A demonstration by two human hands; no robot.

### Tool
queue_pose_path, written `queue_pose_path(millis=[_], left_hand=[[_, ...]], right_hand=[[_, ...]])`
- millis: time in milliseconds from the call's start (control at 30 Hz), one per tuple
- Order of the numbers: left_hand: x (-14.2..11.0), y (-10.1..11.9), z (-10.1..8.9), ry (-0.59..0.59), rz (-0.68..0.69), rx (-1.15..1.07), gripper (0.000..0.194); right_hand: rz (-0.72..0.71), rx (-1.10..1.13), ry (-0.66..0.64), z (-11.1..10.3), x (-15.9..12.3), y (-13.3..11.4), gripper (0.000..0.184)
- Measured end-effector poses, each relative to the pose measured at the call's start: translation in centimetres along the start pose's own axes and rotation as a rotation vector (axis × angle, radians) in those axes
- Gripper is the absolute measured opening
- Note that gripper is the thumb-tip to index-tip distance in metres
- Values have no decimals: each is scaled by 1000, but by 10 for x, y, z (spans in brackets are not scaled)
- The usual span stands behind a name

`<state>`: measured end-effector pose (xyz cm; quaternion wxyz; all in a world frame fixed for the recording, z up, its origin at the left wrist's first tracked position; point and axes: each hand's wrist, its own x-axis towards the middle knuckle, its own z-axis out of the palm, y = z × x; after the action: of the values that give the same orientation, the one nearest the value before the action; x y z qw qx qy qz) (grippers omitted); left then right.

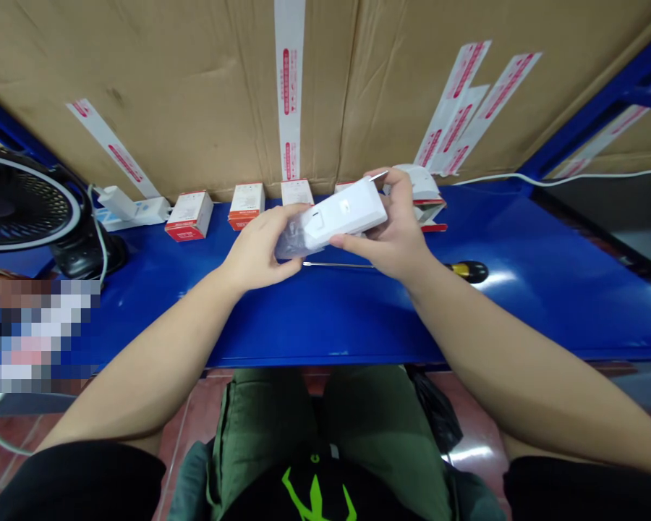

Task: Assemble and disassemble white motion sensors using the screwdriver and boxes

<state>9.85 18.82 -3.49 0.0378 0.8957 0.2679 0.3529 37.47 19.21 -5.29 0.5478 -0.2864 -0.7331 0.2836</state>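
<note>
1. Black shirt [265,503] is closest to the camera, green print and all.
2. Left hand [257,246] has the end in clear plastic [290,240] pinched; right hand [398,231] grips the other end.
3. So the white gadget [347,212] is basically tilted up over the blue table [325,325].
4. Screwdriver [469,272] lies just beyond the right wrist.
5. Small boxes [191,213] behind, fan [16,206] far left.

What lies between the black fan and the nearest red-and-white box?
In the head view, a white power strip bearing a white adapter, plus a white cord.
</note>
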Motion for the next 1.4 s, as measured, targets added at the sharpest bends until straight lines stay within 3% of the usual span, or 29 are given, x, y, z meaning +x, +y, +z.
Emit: queue_pose_path(millis=[233,467,700,800,967,1167,1300,1400], left_hand=[[-1,1,-1,60,-21,23,70],[-1,1,2,18,16,48,73],[2,9,9,-19,-4,-35,74],[5,19,12,-9,-45,-192,74],[6,28,19,-35,-190,-584,77],[3,28,19,-41,-510,-974,87],[7,30,16,-79,-721,-1241,83],[10,30,14,-108,-816,-1346,78]], right_hand=[[-10,-55,61,-1,-1,-2,92],[41,-1,82,9,-2,6,90],[-25,-45,105,22,-9,1,104],[-62,-40,96,29,-12,-3,91],[-93,-8,42,34,-12,-14,57],[-137,-91,-83,29,-8,-23,32],[-107,16,-256,33,-9,-26,30],[-28,97,-303,37,-9,-29,32]])
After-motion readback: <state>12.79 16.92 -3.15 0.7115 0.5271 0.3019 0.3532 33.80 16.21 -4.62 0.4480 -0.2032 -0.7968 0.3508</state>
